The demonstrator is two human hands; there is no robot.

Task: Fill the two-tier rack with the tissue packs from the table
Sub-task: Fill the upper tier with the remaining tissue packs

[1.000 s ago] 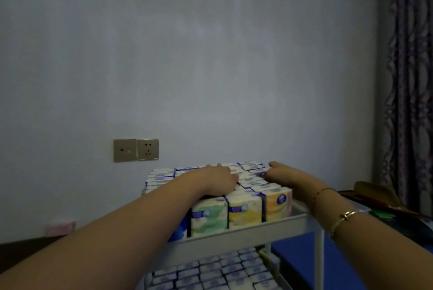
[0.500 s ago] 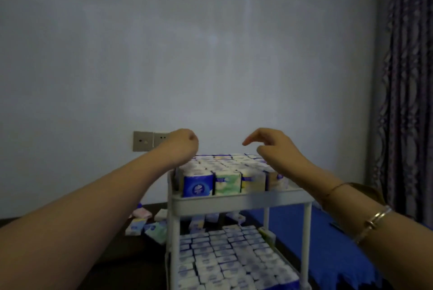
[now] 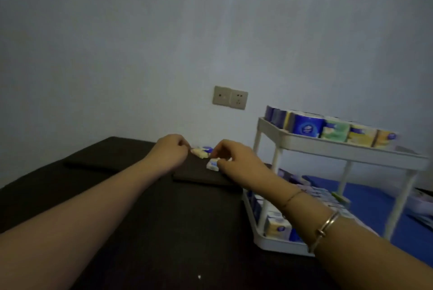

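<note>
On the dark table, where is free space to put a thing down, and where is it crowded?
Free: the broad near part of the dark table, between the two forearms and left of the rack. Crowded: the far edge by the wall, where the left hand and right hand meet the loose tissue packs. Both rack tiers look packed.

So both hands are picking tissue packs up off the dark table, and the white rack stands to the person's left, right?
Not quite. The head view shows the white rack to the person's right. The rest holds: the left hand and right hand reach tissue packs on the dark table.
</note>
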